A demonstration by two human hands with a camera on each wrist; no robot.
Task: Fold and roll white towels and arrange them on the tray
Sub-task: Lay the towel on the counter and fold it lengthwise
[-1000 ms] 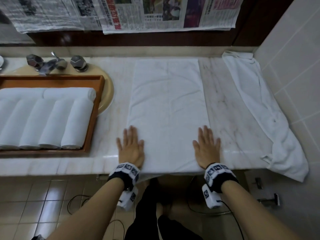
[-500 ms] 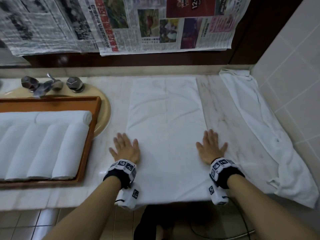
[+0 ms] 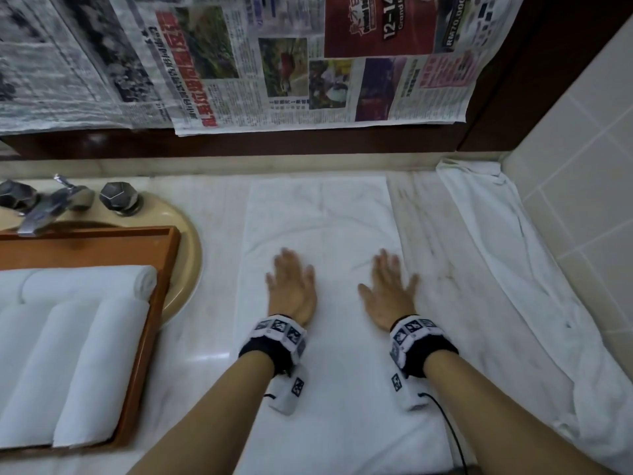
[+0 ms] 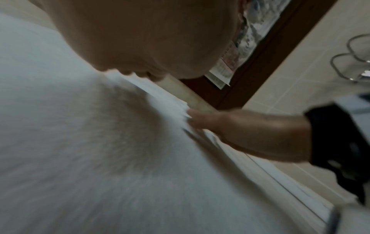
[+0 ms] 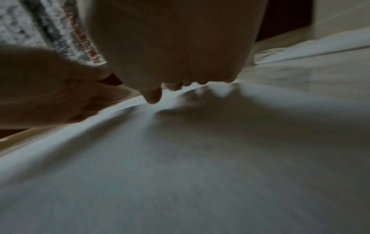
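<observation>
Both my hands flat, fingers spread, nothing gripped: left hand, right hand pressing towel spread on tabletop. Smoothing: keep palms level, push creases outward evenly. Tray sits left, rolled towels inside.

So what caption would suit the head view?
Both hands, left and right, pressing flat on a white towel beside a tray of rolled towels.
</observation>
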